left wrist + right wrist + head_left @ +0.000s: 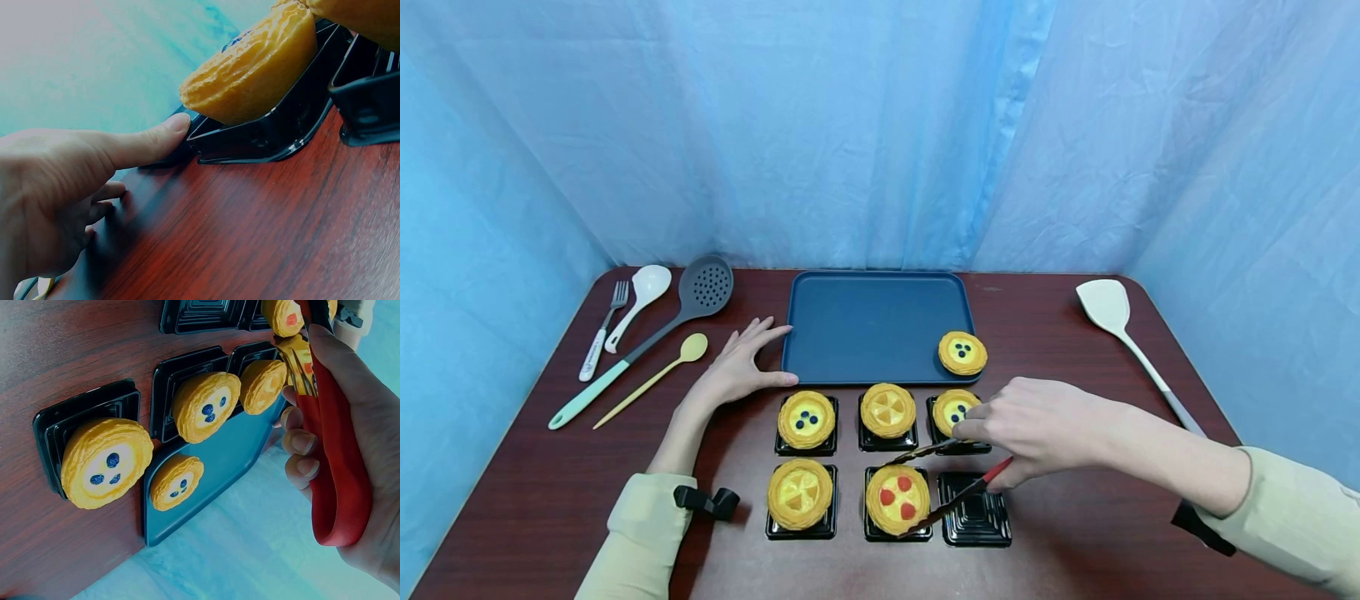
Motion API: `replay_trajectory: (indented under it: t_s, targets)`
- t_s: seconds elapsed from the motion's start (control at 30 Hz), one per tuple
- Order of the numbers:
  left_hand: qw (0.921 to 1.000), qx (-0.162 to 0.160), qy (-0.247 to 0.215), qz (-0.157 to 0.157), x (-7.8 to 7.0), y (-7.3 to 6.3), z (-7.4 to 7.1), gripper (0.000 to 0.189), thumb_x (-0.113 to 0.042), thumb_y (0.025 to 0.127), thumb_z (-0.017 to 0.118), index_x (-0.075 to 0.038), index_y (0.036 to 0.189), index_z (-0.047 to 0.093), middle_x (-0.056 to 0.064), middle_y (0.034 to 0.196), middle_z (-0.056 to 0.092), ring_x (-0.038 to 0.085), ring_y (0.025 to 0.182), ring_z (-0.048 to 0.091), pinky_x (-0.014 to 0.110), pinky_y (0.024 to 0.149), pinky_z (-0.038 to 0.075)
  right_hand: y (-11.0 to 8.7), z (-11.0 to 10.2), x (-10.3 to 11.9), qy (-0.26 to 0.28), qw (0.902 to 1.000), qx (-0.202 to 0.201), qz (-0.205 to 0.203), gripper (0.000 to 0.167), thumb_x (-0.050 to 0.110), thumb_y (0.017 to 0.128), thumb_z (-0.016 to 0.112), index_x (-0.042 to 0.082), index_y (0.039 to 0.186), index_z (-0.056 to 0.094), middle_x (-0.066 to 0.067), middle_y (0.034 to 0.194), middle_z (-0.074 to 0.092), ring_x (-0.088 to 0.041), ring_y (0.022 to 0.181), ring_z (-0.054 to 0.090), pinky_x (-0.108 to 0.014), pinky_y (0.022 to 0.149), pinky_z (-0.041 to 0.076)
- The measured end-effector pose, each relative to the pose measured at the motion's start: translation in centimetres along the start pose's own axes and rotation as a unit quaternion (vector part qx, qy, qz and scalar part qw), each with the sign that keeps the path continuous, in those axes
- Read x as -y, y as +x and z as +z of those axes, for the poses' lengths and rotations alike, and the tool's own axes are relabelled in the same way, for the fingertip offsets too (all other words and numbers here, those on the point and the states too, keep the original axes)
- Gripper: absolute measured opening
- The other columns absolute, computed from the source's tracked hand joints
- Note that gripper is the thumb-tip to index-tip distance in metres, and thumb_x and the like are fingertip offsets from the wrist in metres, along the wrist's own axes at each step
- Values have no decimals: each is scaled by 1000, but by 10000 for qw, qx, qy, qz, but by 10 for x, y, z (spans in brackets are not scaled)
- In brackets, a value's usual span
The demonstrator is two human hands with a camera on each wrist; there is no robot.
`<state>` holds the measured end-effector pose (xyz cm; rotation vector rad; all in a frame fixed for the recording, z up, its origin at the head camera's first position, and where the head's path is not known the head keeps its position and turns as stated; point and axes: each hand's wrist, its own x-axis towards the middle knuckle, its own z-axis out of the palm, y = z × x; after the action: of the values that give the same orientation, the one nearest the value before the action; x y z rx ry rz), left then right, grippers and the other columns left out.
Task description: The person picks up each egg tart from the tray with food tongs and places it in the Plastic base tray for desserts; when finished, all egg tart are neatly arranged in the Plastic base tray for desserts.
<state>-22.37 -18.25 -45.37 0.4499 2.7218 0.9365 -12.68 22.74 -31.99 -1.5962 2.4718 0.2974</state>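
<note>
My right hand (1037, 425) grips red-handled tongs (340, 456). Their two dark arms spread on either side of an egg tart with red fruit pieces (897, 500), which sits in a black plastic tray in the front row. With fingers spread, my left hand (737, 362) touches the left edge and near corner of a blue rectangular tray (880, 325). One blueberry tart (962, 352) lies at that tray's near right corner. Beside the left thumb (172, 125) is another blueberry tart (262, 69) in its black tray.
More tarts stand in black trays, including a blueberry one (106, 462) hidden behind my right hand in the head view. An empty black tray (976, 521) is at front right. Skimmer (706, 287), ladle (651, 283), fork (617, 296) and yellow spoon (692, 347) lie left; a white spatula (1105, 304) right.
</note>
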Motion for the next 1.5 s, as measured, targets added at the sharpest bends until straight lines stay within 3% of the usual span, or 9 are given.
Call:
replay_trajectory:
  t_s: [0.33, 0.4, 0.53, 0.67, 0.8, 0.93, 1.07, 1.3, 1.5]
  targets:
    - [10000, -4, 52, -8, 1, 1, -3, 91, -45, 86, 82, -18, 161, 37, 21, 173, 14, 42, 162, 2, 65, 130, -3, -1, -2, -1, 85, 9999, 39, 59, 55, 61, 80, 80, 22, 117, 67, 13, 93, 71, 4, 52, 41, -15, 44, 32]
    - [10000, -8, 55, -12, 1, 2, -3, 91, -44, 86, 82, -18, 161, 37, 21, 173, 14, 43, 162, 2, 65, 130, -3, -2, -3, -2, 107, 9999, 4, 94, 55, 62, 80, 80, 22, 115, 67, 14, 87, 69, 4, 53, 42, -16, 45, 32]
    - [10000, -6, 63, -7, 1, 3, -2, 91, -45, 87, 81, -18, 161, 37, 21, 173, 14, 43, 162, 3, 65, 130, -2, -9, -8, -7, 317, 9988, -292, 232, 59, 63, 79, 80, 20, 118, 67, 15, 88, 69, 6, 59, 47, -17, 50, 38]
    - [10000, 1, 72, 1, 0, 3, -2, 91, -45, 87, 81, -17, 161, 37, 21, 173, 15, 43, 162, 3, 65, 130, -2, -22, -15, -22, 696, 9929, -747, 610, 62, 58, 79, 82, 20, 126, 68, 14, 106, 73, 8, 67, 55, -19, 58, 49]
    - [10000, -17, 67, -19, 1, 2, -2, 91, -44, 87, 82, -18, 161, 37, 20, 173, 15, 42, 162, 3, 64, 130, -3, -37, -20, -48, 726, 9824, -965, 1424, 62, 55, 77, 85, 22, 127, 70, 16, 104, 71, 7, 67, 52, -19, 59, 47]
    - [10000, -26, 81, -20, 3, 2, -1, 91, -45, 86, 81, -18, 161, 37, 21, 173, 15, 42, 162, 4, 64, 130, -3, -49, -15, -78, 738, 9687, -783, 2236, 64, 55, 77, 86, 19, 128, 70, 13, 98, 70, 2, 69, 49, -22, 58, 42]
    - [9999, -34, 96, -24, 4, 1, 0, 91, -44, 87, 81, -17, 161, 37, 21, 173, 15, 43, 162, 4, 65, 130, -2, -56, 1, -102, 954, 9571, -475, 2695, 70, 57, 77, 85, 15, 131, 68, 11, 80, 61, -5, 65, 45, -24, 56, 36]
    - [10000, -70, 24, 47, 0, 0, 1, 90, -45, 87, 81, -16, 161, 38, 23, 172, 17, 44, 161, 5, 66, 129, -2, -61, 27, -126, 1207, 9469, -140, 2976, 76, 61, 78, 82, 12, 135, 67, 10, 78, 61, -9, 69, 48, -28, 61, 36]
    - [9999, -80, 16, 58, -1, -1, 1, 89, -45, 87, 81, -17, 160, 38, 22, 172, 17, 43, 161, 5, 66, 129, -1, -60, 39, -133, 1249, 9465, 10, 2974, 82, 65, 77, 81, 11, 137, 66, 11, 78, 64, -8, 71, 51, -29, 62, 39]
